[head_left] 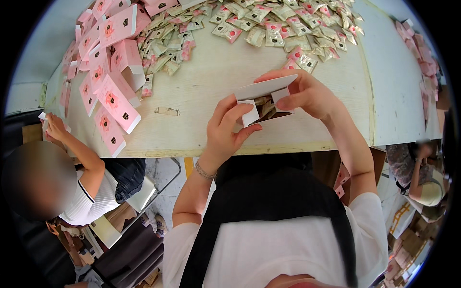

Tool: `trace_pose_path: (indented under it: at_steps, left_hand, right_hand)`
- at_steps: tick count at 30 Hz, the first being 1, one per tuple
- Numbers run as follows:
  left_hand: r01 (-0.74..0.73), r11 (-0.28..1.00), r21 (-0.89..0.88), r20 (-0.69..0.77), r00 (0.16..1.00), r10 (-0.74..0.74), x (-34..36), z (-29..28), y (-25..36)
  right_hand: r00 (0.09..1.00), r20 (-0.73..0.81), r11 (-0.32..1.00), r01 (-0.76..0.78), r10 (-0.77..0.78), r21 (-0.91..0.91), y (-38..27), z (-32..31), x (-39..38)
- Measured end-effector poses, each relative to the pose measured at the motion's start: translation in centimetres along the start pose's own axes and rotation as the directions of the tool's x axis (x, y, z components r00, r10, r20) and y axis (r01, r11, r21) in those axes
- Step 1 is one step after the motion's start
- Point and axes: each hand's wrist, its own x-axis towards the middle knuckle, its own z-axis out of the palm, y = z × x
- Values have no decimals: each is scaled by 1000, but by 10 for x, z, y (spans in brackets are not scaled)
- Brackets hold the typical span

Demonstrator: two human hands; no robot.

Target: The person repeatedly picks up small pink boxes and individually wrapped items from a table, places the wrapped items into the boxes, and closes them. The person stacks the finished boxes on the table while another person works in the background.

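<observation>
A small carton (264, 86) with its white flaps up is held above the table's front part, with small packets (265, 106) partly visible inside. My left hand (223, 129) grips its left end, fingers over the small white side flap. My right hand (309, 96) holds the right end, thumb on the other side flap, fingertips partly hidden behind the long flap. Pink printed cartons (111, 102) lie piled to the left, and many small cream-and-pink sachets (273, 31) are spread along the back of the table (182, 129).
A co-worker (91, 192) at the left edge holds a white piece. Another person (422, 182) sits at far right beside more pink cartons (418, 53). A cardboard box (377, 161) with pink cartons stands below the table's right front edge.
</observation>
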Motion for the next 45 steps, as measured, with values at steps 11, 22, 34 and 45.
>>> trace_pose_path:
  at_steps: [11,22,34,45]
  left_hand:
    - [158,928,-338,-24,984,-177,-7,12,-11]
    - [186,883,-431,19,980,-197,-7,11,-11]
    - [-13,935,354,125,992,-34,188,-48,-87]
    - [-525,504,686,446,850,280,319,-32,-213]
  right_hand:
    - [710,231,205,472,-665,-857,13,27,-16]
    - [702,212,95,371,-680,-924,-4,36,-16]
    - [667,-76,52,-56,-741,-997,35,35,-91]
    - [186,-622,-22,-965,-760,-261,127,-18,-321]
